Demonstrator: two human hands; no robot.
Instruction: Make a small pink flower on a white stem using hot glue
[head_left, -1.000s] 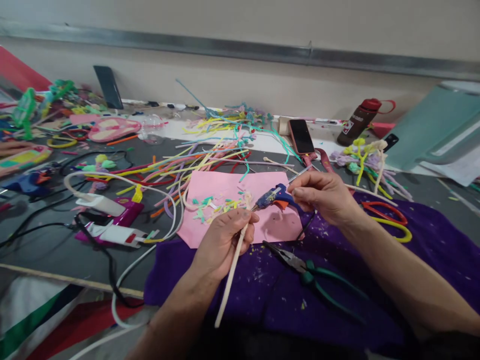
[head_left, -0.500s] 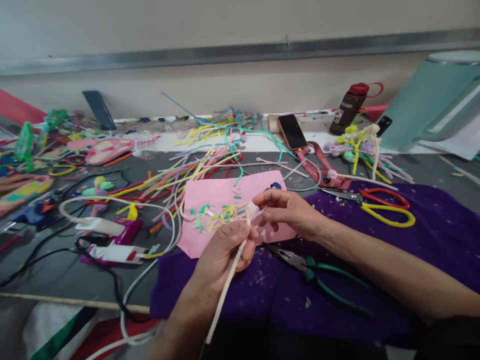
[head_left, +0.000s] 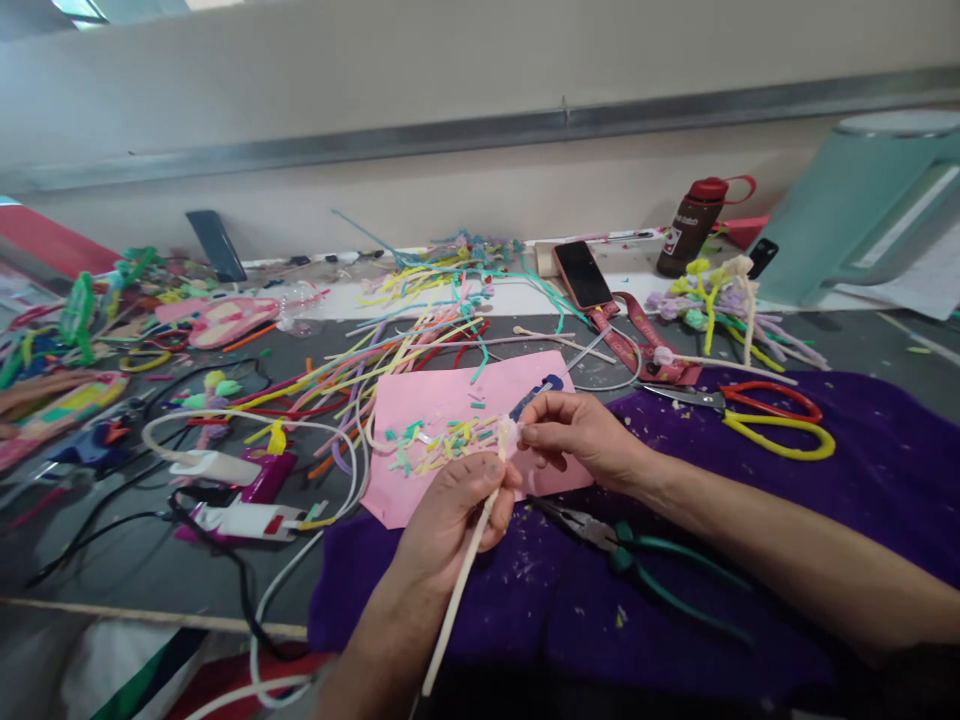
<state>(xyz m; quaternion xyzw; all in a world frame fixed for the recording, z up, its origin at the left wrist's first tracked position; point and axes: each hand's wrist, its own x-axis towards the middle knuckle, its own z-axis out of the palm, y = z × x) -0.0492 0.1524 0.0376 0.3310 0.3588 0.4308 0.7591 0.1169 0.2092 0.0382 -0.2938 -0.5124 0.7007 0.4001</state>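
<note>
My left hand (head_left: pixel 461 492) is closed round a cream pipe cleaner (head_left: pixel 463 590), pinching it just under its top. The stem slants down towards me, its lower end free. At the top sits a small pale pink-white flower-like tuft (head_left: pixel 508 434). My right hand (head_left: pixel 562 430) is at the right side of this tuft, thumb and forefinger pinched at its edge. Its other fingers curl below. Behind the hands lies a pink sheet (head_left: pixel 409 390) with many short coloured clippings (head_left: pixel 450 440). A dark blue object (head_left: pixel 536 393) is partly hidden behind my right fingers.
Green-handled pliers (head_left: pixel 622 545) and scissors (head_left: pixel 727 400) lie on a purple cloth (head_left: pixel 540 610). Two glue guns (head_left: pixel 247 515) with cables lie left. Coloured pipe cleaners (head_left: pixel 390 350), a phone (head_left: pixel 583 275), a bottle (head_left: pixel 691 225) and a teal container (head_left: pixel 847 210) are farther back.
The view has tilted slightly, shifting the scene. My right fingers have come closer to the tuft, and more of the dark blue object shows. My left hand keeps the same hold.
</note>
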